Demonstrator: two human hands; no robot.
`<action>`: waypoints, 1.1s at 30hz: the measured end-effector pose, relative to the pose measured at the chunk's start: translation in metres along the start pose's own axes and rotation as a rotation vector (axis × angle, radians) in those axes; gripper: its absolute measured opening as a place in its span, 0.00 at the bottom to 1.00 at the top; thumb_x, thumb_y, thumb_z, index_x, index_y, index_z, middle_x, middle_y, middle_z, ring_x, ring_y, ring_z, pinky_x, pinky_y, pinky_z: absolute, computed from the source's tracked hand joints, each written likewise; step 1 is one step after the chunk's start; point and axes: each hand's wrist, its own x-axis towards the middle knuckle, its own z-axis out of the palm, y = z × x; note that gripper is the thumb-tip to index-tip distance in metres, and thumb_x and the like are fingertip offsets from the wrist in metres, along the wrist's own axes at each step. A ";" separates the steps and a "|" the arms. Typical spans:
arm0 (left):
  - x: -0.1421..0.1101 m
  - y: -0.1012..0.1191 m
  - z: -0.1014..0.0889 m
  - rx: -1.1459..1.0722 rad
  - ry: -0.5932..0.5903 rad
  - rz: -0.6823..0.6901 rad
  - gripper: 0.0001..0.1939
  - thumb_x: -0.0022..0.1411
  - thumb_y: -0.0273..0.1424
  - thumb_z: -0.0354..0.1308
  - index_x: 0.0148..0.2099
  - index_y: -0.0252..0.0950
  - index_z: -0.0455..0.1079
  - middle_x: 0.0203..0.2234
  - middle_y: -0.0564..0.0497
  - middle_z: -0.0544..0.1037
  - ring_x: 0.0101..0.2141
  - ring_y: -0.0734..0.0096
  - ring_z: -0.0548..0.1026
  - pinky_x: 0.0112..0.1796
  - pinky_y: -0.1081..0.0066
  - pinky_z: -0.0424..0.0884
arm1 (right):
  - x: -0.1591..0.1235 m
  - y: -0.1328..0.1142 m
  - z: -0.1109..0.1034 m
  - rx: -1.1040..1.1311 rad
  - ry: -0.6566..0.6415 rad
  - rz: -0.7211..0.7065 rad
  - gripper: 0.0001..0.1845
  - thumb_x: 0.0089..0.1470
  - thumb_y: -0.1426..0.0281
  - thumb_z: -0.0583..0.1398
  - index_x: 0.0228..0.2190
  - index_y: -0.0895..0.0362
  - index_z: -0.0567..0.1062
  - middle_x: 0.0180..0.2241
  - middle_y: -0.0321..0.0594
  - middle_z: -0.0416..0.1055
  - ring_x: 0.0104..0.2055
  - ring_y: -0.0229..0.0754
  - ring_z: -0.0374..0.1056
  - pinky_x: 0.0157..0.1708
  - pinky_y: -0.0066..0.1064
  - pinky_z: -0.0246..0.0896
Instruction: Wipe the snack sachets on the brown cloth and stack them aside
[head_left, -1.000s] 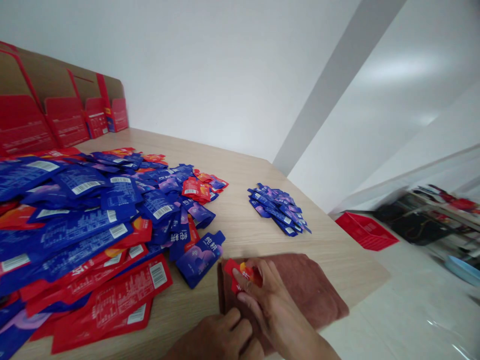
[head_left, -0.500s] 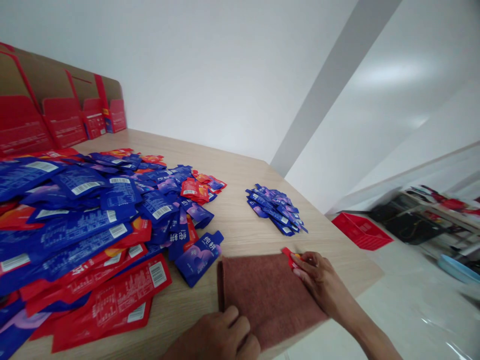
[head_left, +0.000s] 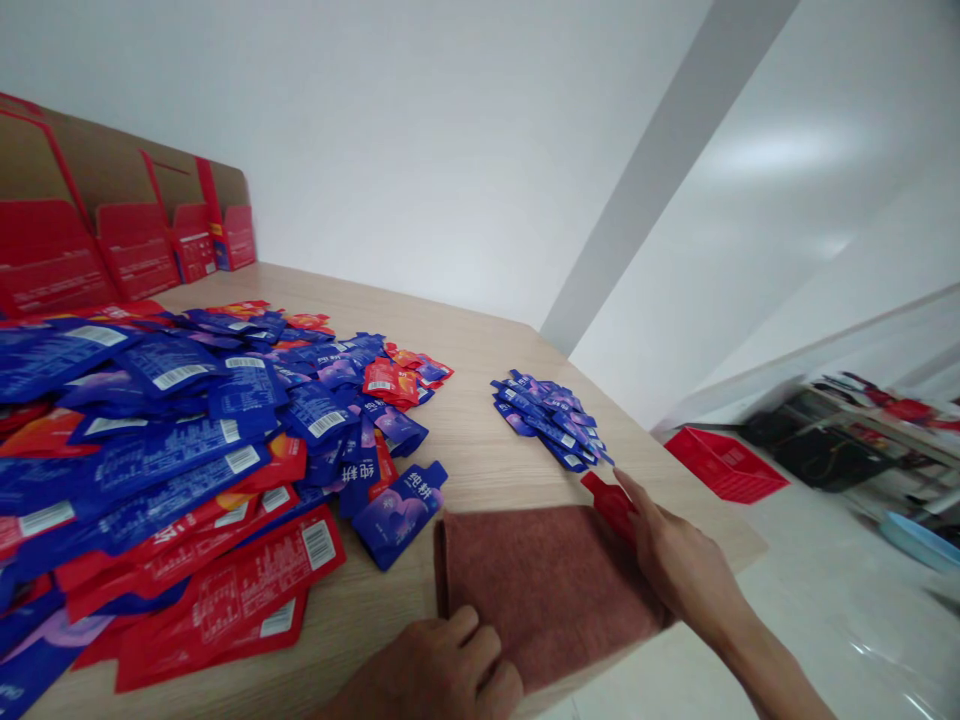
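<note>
A folded brown cloth [head_left: 540,590] lies at the table's front edge. My left hand [head_left: 446,665] is closed at its lower left corner, fingers curled over the cloth. At the cloth's right side, my right hand [head_left: 675,550] holds a red pouch [head_left: 615,505] with a narrow spout end pointing up and left; the palm hides part of it. Just beyond that hand is a small pile of blue pouches [head_left: 551,420]. A single blue pouch [head_left: 397,515] with purple fruit printed on it lies left of the cloth, beside the large heap.
A big heap of blue and red pouches [head_left: 247,390] covers the table's left side. Red and brown cartons [head_left: 139,250] stand behind it against the wall. Beyond the table's right edge are a red crate [head_left: 724,465] and a light blue basin [head_left: 919,540].
My right hand has moved slightly right and turned over, back of the hand now towards me, with the red pouch in it. My left hand has stayed on the cloth.
</note>
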 end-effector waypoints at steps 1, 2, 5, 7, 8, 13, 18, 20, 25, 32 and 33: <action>0.000 0.000 0.000 -0.002 -0.012 0.003 0.18 0.68 0.28 0.72 0.39 0.38 0.62 0.30 0.55 0.71 0.30 0.66 0.71 0.21 0.66 0.61 | -0.002 -0.007 -0.002 0.123 0.028 -0.023 0.33 0.69 0.72 0.50 0.72 0.58 0.64 0.45 0.55 0.86 0.42 0.57 0.85 0.42 0.45 0.77; 0.000 0.001 0.001 -0.003 -0.020 0.000 0.18 0.68 0.28 0.72 0.40 0.38 0.62 0.30 0.54 0.71 0.30 0.66 0.71 0.21 0.66 0.61 | -0.005 -0.016 -0.003 0.261 0.051 -0.062 0.32 0.70 0.69 0.50 0.72 0.57 0.64 0.47 0.53 0.85 0.46 0.56 0.84 0.47 0.45 0.78; 0.000 0.001 0.002 -0.002 0.001 -0.009 0.19 0.65 0.29 0.74 0.39 0.39 0.62 0.30 0.55 0.71 0.30 0.65 0.72 0.20 0.66 0.61 | -0.021 -0.058 0.002 0.564 0.046 -0.221 0.31 0.71 0.64 0.52 0.71 0.54 0.66 0.58 0.49 0.81 0.61 0.52 0.77 0.62 0.47 0.72; -0.001 0.002 0.004 0.011 0.033 -0.011 0.19 0.66 0.29 0.74 0.39 0.39 0.62 0.30 0.55 0.71 0.30 0.65 0.72 0.20 0.66 0.61 | -0.032 -0.089 0.009 0.587 0.002 -0.337 0.28 0.71 0.66 0.54 0.69 0.52 0.70 0.62 0.49 0.77 0.64 0.53 0.74 0.65 0.50 0.69; -0.001 0.002 0.005 0.018 0.052 -0.011 0.18 0.67 0.29 0.72 0.39 0.39 0.62 0.29 0.55 0.71 0.29 0.65 0.72 0.20 0.66 0.61 | -0.038 -0.103 0.013 0.552 -0.010 -0.394 0.28 0.71 0.67 0.54 0.68 0.51 0.72 0.64 0.51 0.76 0.64 0.55 0.73 0.64 0.53 0.69; -0.001 0.001 0.008 0.062 0.173 -0.002 0.11 0.74 0.26 0.62 0.41 0.39 0.62 0.27 0.55 0.71 0.28 0.67 0.71 0.21 0.67 0.59 | -0.051 -0.137 0.023 0.325 -0.043 -0.582 0.30 0.68 0.68 0.61 0.69 0.42 0.72 0.68 0.53 0.68 0.65 0.65 0.67 0.60 0.68 0.68; -0.004 0.000 0.007 0.040 0.105 0.011 0.13 0.72 0.26 0.66 0.40 0.39 0.62 0.27 0.56 0.68 0.27 0.68 0.68 0.20 0.67 0.58 | -0.045 -0.109 0.029 0.269 -0.037 -0.564 0.29 0.71 0.70 0.57 0.69 0.38 0.71 0.66 0.49 0.71 0.59 0.61 0.70 0.55 0.63 0.72; -0.005 0.000 0.006 0.017 0.075 0.012 0.14 0.71 0.27 0.68 0.40 0.38 0.62 0.29 0.55 0.68 0.28 0.68 0.69 0.21 0.66 0.60 | -0.036 -0.083 0.035 0.246 0.020 -0.506 0.28 0.72 0.69 0.56 0.68 0.38 0.72 0.64 0.50 0.73 0.57 0.60 0.71 0.54 0.61 0.73; -0.006 0.001 0.007 -0.011 0.061 -0.015 0.17 0.68 0.27 0.71 0.38 0.38 0.62 0.30 0.55 0.69 0.30 0.66 0.70 0.21 0.66 0.61 | -0.008 -0.015 0.051 0.166 0.133 -0.347 0.24 0.72 0.66 0.53 0.60 0.51 0.82 0.55 0.54 0.79 0.54 0.59 0.74 0.55 0.57 0.73; -0.004 0.000 0.006 -0.002 0.024 -0.003 0.17 0.69 0.27 0.71 0.39 0.39 0.62 0.30 0.55 0.70 0.30 0.66 0.70 0.20 0.66 0.58 | -0.012 0.010 0.038 0.120 0.030 -0.240 0.30 0.70 0.59 0.56 0.68 0.56 0.72 0.61 0.54 0.78 0.59 0.57 0.78 0.59 0.47 0.73; -0.004 0.000 0.005 0.002 0.016 -0.007 0.17 0.68 0.27 0.71 0.39 0.39 0.62 0.30 0.54 0.70 0.30 0.65 0.71 0.20 0.66 0.57 | -0.013 0.010 0.034 0.092 -0.024 -0.197 0.31 0.70 0.62 0.54 0.70 0.58 0.69 0.59 0.55 0.80 0.57 0.57 0.80 0.56 0.46 0.75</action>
